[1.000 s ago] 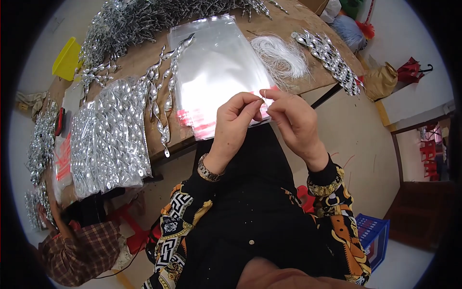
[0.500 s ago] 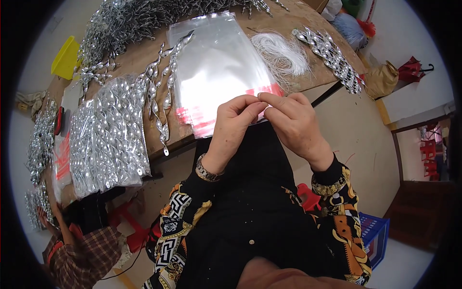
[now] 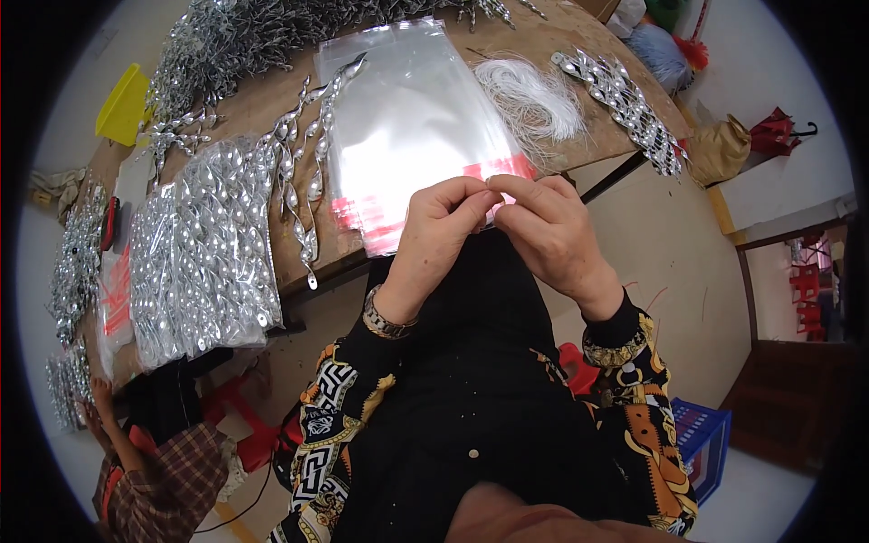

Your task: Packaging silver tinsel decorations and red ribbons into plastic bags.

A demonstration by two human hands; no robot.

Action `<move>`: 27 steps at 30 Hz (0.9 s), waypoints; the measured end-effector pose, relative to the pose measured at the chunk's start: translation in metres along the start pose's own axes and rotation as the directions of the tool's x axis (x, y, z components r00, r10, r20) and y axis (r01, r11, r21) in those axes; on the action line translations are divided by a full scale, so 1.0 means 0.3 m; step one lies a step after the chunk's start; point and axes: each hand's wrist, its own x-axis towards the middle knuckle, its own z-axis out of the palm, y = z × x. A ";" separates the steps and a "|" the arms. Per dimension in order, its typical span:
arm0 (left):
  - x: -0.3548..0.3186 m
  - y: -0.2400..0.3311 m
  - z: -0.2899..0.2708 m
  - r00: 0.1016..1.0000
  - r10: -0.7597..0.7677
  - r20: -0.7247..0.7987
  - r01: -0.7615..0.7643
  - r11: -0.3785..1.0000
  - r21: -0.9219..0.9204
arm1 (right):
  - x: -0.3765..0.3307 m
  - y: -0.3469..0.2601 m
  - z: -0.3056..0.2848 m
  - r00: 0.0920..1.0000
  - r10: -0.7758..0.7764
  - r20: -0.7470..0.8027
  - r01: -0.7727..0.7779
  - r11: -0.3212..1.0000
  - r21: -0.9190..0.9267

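Note:
My left hand (image 3: pixel 441 217) and my right hand (image 3: pixel 549 231) meet fingertip to fingertip over the near edge of a stack of clear plastic bags (image 3: pixel 416 109) with red-striped ends. Thumbs and forefingers of both are pinched together. Whatever they pinch is too small or too well covered to make out. Beyond my right hand lies a hank of white string (image 3: pixel 543 100). Left of the bags, several loose twisted silver strips (image 3: pixel 288 172) lie on the wooden table (image 3: pixel 348 258).
Packed bags of silver twists (image 3: pixel 222 244) cover the table's left part, a tangled silver heap (image 3: pixel 244 41) its back. More silver twists (image 3: pixel 625 104) lie at the right edge. A yellow basket (image 3: pixel 124 104) stands far left. Another person (image 3: pixel 163 475) works at lower left; a blue crate (image 3: pixel 701 443) sits lower right.
My hands hold nearly the same pinch, with only a very slight shift. The other person at lower left has moved a little.

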 end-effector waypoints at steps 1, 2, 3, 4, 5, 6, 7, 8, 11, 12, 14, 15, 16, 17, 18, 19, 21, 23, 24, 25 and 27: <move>0.000 0.000 0.000 1.000 0.009 0.005 -0.009 1.000 0.010 | -0.004 0.001 0.004 1.000 0.000 0.000 0.000 1.000 0.000; 0.000 0.002 0.001 1.000 0.008 0.006 -0.008 1.000 0.010 | -0.009 0.004 0.009 1.000 0.001 -0.019 -0.001 1.000 0.002; 0.001 0.004 0.001 1.000 0.007 0.015 -0.007 1.000 -0.007 | -0.013 0.006 0.012 0.999 0.001 -0.038 -0.001 1.000 0.004; 0.001 0.006 0.001 1.000 0.007 0.023 -0.006 1.000 -0.024 | -0.014 0.004 0.013 0.999 0.003 -0.038 -0.003 1.000 0.003; 0.001 0.007 0.001 1.000 0.006 0.023 -0.006 1.000 -0.024 | -0.015 0.000 0.016 0.998 0.019 -0.058 -0.018 1.000 0.026; 0.000 0.007 0.001 1.000 0.007 0.022 -0.006 1.000 -0.026 | -0.018 -0.005 0.018 0.996 0.036 -0.077 -0.032 0.998 0.048; 0.000 0.008 0.001 1.000 0.007 0.022 -0.006 1.000 -0.028 | -0.023 -0.011 0.019 0.996 0.037 -0.077 -0.033 0.998 0.048; -0.002 0.009 0.000 1.000 0.006 0.021 -0.006 1.000 -0.027 | -0.029 -0.019 0.020 0.988 0.135 -0.076 -0.126 0.986 0.105; -0.006 0.014 0.000 0.999 -0.042 0.000 0.042 0.995 -0.091 | -0.021 -0.019 0.018 0.960 0.268 -0.084 -0.242 0.941 0.236; -0.007 0.016 0.000 0.999 -0.040 -0.002 0.040 0.995 -0.086 | -0.017 -0.016 0.017 0.948 0.305 -0.096 -0.263 0.914 0.309; -0.007 0.015 0.001 0.999 -0.039 -0.003 0.038 0.996 -0.082 | -0.019 -0.010 0.018 0.939 0.337 -0.075 -0.288 0.885 0.365; -0.007 0.012 0.001 0.999 -0.032 0.004 0.033 0.996 -0.078 | -0.021 -0.008 0.019 0.929 0.366 -0.053 -0.312 0.853 0.419; -0.006 0.010 0.001 1.000 -0.026 0.012 0.027 0.997 -0.074 | -0.023 -0.008 0.021 0.929 0.367 -0.053 -0.313 0.853 0.418; -0.007 0.007 0.000 1.000 -0.027 0.012 0.027 0.997 -0.074 | -0.024 -0.008 0.023 0.899 0.437 -0.015 -0.375 0.788 0.488; -0.007 0.005 -0.002 1.000 -0.016 0.020 0.017 0.998 -0.066 | -0.026 -0.009 0.025 0.865 0.501 0.029 -0.433 0.714 0.551; -0.008 0.004 -0.003 1.000 -0.005 0.028 0.006 0.998 -0.059 | -0.028 -0.008 0.027 0.865 0.502 0.030 -0.433 0.713 0.551; -0.008 0.003 -0.005 0.999 -0.002 0.038 0.004 0.998 -0.056 | -0.031 -0.005 0.030 0.835 0.546 0.065 -0.483 0.671 0.562; -0.008 0.001 -0.006 0.999 0.001 0.048 0.001 0.999 -0.053 | -0.032 -0.002 0.034 0.836 0.545 0.063 -0.477 0.667 0.573; -0.008 -0.002 -0.006 0.998 0.009 0.058 -0.006 0.999 -0.053 | -0.032 -0.001 0.035 0.838 0.543 0.060 -0.471 0.662 0.583; -0.008 -0.003 -0.006 0.998 0.017 0.067 -0.013 0.999 -0.053 | -0.032 -0.002 0.033 0.837 0.544 0.060 -0.472 0.662 0.582; -0.009 0.004 -0.005 0.997 0.008 0.072 -0.005 0.999 -0.050 | -0.027 -0.004 0.030 0.840 0.540 0.059 -0.474 0.676 0.564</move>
